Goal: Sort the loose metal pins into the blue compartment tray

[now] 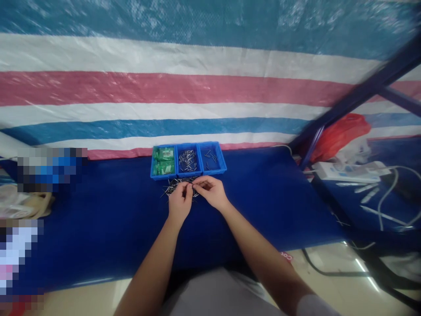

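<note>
My left hand (180,202) and my right hand (213,192) meet over the table, fingertips pinched together. Whatever lies between those fingertips is too small to make out. Beneath and behind them spreads a loose pile of thin, dark metal pieces (171,188). Just beyond the pile, three blue bins stand side by side. Green packets (164,167) fill the left bin (163,177). Many short, shiny metal pins (187,160) lie in the middle bin (189,174). In the right bin (215,170) there are only a few similar pieces.
A blue-covered table (263,202) extends to both sides, with a striped tarp (197,90) behind it. A dark metal frame (348,98) rises at right, near a red bag (342,136), a white box (350,171) and cables. At left sits a beige basket (46,206).
</note>
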Demonstrator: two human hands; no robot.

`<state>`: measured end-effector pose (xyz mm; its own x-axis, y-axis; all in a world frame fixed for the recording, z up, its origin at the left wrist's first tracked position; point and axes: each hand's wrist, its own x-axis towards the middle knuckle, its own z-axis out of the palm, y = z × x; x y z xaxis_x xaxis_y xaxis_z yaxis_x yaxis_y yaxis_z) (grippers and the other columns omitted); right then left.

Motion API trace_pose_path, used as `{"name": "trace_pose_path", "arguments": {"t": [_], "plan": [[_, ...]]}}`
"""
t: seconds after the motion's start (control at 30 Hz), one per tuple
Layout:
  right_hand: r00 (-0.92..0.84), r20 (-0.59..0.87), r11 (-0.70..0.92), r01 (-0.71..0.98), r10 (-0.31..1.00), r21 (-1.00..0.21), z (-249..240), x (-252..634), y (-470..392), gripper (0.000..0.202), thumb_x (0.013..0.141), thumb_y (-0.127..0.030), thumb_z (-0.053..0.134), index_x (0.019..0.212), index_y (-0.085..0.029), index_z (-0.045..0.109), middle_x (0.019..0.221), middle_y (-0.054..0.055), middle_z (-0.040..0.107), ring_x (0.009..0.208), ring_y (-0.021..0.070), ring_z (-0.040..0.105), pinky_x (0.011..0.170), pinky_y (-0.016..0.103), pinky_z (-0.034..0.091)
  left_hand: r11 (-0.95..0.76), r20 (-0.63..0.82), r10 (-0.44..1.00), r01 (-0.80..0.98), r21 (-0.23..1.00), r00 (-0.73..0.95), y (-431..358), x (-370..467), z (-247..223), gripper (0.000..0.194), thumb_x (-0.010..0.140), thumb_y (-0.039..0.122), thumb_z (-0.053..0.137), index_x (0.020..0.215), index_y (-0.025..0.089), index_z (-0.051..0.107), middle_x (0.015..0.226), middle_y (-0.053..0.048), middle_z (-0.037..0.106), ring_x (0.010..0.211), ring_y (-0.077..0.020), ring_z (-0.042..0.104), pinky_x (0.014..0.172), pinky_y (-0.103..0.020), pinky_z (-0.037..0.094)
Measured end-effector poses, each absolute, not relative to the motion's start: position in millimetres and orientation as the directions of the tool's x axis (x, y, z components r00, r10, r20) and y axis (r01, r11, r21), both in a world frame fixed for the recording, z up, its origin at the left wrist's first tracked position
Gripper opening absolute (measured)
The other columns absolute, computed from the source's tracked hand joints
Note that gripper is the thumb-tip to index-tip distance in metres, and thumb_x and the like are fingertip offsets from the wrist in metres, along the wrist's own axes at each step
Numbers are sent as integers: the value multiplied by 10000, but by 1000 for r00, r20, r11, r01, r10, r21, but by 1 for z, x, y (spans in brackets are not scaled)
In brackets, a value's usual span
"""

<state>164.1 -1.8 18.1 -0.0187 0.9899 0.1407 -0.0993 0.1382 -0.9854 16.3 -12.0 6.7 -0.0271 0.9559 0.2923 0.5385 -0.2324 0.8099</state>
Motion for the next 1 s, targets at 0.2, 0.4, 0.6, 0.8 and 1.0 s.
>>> {"name": "trace_pose_path", "arguments": {"t": [0.2,0.4,0.6,0.8,1.0], "plan": [[47,163,166,-56,985,-985,20,164,-1,153,791,-351,751,871,-222,733,831,33,733,694,155,651,664,290,532,-248,288,958,507,826,1,-12,17,7,249,925,387,541,1068,213,650,757,5,699,646,-109,646,656,-218,488],[67,181,184,-33,981,-982,19,165,0,170,807,-359,740,910,-224,727,805,24,722,705,157,655,681,292,533,-297,329,944,518,802,31,-12,18,8,243,924,378,553,1074,221,662,688,27,660,583,-95,606,625,-210,472],[19,196,196,13,980,-981,18,165,-1,165,823,-357,722,926,-228,735,847,36,732,718,162,657,683,299,532,-274,319,948,513,814,0,-12,17,8,232,935,370,533,1058,211,649,708,13,683,609,-108,635,643,-220,490],[-37,284,286,139,958,-948,19,166,-1,133,852,-336,685,935,-250,746,889,41,722,703,156,620,673,302,519,-257,302,953,521,814,-2,-11,16,8,218,956,368,495,969,207,641,649,23,657,591,-109,632,633,-217,483],[-60,317,323,159,947,-933,21,166,-3,157,862,-344,673,973,-254,737,889,35,716,661,148,600,653,296,515,-254,305,952,538,804,-7,-11,16,9,230,954,381,495,951,205,644,654,18,665,589,-115,633,632,-223,481]]}}
